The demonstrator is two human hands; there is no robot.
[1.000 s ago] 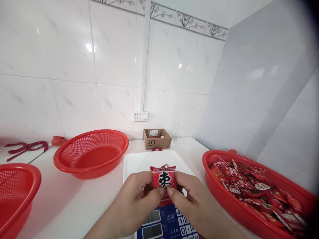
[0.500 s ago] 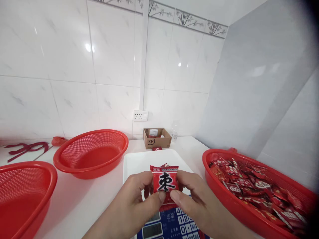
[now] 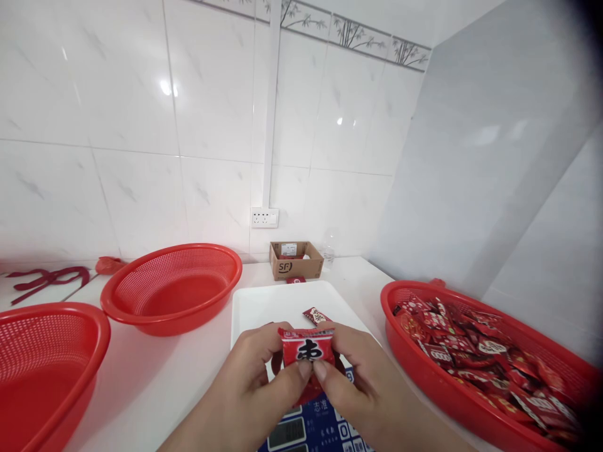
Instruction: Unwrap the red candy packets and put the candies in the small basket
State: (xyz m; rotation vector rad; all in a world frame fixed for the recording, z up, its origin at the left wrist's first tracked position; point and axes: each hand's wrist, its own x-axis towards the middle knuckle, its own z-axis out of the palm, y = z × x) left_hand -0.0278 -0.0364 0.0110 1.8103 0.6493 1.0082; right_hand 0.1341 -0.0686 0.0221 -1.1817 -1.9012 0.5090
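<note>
My left hand [image 3: 257, 383] and my right hand [image 3: 360, 383] both pinch a small red snack packet [image 3: 307, 348] with a black character on a white patch. They hold it just above the near edge of a white tray [image 3: 264, 304] that sits on a scale. The scale's blue panel [image 3: 311, 427] with displays and keys shows under my wrists. A second small red packet [image 3: 316, 315] lies on the tray just behind the held one.
A red basket [image 3: 471, 402] at right holds several red packets. Two empty red mesh baskets stand at left, one behind [image 3: 172, 289] and one at the near edge [image 3: 42, 370]. A small cardboard box [image 3: 296, 260] sits by the tiled wall, and red ribbon [image 3: 47, 277] lies far left.
The packet has dropped a little and tilted forward in my fingers, so its face shows shorter. The packet lying on the tray is now fully uncovered behind it.
</note>
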